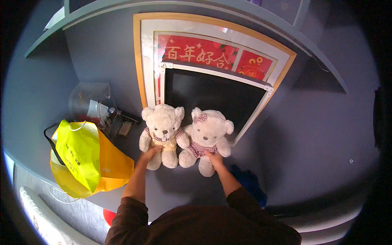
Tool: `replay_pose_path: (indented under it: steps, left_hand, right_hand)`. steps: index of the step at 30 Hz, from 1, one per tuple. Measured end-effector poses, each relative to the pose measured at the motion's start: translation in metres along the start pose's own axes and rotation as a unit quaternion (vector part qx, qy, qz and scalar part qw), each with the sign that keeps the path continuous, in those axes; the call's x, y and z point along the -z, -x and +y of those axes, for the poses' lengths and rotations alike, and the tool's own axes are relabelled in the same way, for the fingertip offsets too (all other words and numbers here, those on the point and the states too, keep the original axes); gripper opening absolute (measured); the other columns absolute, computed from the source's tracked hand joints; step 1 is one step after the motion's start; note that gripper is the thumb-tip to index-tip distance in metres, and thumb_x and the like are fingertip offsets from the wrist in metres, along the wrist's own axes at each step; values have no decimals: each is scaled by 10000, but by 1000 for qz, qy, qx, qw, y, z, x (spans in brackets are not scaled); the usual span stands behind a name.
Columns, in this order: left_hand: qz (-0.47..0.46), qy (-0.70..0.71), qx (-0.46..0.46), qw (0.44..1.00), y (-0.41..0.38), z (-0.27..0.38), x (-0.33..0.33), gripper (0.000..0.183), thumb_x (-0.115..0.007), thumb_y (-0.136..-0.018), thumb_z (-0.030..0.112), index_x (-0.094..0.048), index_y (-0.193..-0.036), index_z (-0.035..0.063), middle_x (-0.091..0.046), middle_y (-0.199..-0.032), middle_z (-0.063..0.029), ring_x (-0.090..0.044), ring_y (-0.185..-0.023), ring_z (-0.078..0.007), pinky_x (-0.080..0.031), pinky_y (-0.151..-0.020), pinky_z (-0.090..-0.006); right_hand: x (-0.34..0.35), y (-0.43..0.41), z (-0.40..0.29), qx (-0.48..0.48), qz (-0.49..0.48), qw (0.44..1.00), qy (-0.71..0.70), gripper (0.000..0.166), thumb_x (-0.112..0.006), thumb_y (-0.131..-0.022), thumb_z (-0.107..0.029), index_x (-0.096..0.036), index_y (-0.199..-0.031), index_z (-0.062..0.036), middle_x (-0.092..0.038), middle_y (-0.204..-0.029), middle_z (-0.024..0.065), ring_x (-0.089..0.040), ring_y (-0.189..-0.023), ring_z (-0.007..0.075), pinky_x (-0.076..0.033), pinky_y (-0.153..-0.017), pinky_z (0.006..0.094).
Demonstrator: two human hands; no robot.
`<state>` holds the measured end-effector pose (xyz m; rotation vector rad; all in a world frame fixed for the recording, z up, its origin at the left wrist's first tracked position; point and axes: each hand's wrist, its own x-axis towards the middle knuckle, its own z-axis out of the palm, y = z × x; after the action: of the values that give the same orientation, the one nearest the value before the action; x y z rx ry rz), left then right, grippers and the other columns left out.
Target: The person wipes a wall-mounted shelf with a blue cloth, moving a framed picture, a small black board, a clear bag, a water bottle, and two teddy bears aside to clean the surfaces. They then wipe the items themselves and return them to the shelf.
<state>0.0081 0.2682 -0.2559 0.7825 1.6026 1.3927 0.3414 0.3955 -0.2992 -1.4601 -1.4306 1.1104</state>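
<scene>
Two cream plush teddy bears sit side by side on a grey desktop, facing me. My left hand grips the left teddy bear at its lower body; this bear wears pale yellow overalls over a checked shirt. On the right, my right hand has hold of the other teddy bear by its lap, over its checked dress. A checked bow sits at that bear's ear. The bears' arms touch or overlap between them. My fingers are partly hidden against the plush.
Behind the bears, a white-edged black panel leans against a wood-framed red picture bearing writing. A yellow bag stands left, near a clear plastic container of small items. Something dark blue and fluffy lies right. A shelf curves overhead.
</scene>
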Motion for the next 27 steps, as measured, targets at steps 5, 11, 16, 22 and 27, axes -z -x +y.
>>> replay_pose_path:
  steps: [5, 11, 16, 22, 27]
  left_hand:
    - [-85, 148, -48, 984, 13, 33, -23, 662, -737, -740, 57, -413, -1316, 16, -583, -1160, -81, -575, -1014, -201, -472, -877, -327]
    - [-65, 122, -54, 989, 15, 27, -30, 593, -737, -749, 43, -450, -1266, -5, -589, -1127, -82, -575, -1001, -202, -482, -874, -323]
    - [-48, 124, -18, 991, 53, 39, -26, 582, -756, -743, 101, -467, -1235, -20, -602, -1111, -102, -589, -983, -210, -490, -857, -334]
    - [-72, 135, -12, 988, 85, 32, -35, 465, -715, -771, 142, -536, -1169, -19, -632, -1058, -119, -606, -976, -240, -491, -863, -359]
    - [-64, 90, -178, 978, 122, 60, 0, 650, -745, -730, 123, -433, -1285, -5, -545, -1219, -138, -540, -1108, -249, -444, -946, -373]
  right_hand:
    - [-8, 1, -2, 16, -36, 989, -140, 623, -779, -725, -150, -484, -1251, 5, -574, -1163, 92, -559, -998, 200, -467, -832, 325]
    - [7, 25, -23, -29, -55, 968, -244, 469, -746, -738, -90, -561, -1163, -23, -635, -1003, 52, -602, -852, 153, -493, -744, 298]
    - [35, 40, -45, 24, -90, 959, -266, 297, -700, -768, -82, -628, -1052, -32, -664, -915, 41, -620, -783, 137, -493, -694, 280]
    - [79, 46, -65, 71, -108, 964, -234, 341, -680, -768, -32, -594, -1097, -4, -652, -910, 37, -611, -768, 135, -499, -715, 278]
    - [124, 85, -107, 128, -94, 944, -290, 511, -705, -714, 13, -517, -1188, -5, -596, -1103, 83, -580, -966, 177, -467, -855, 311]
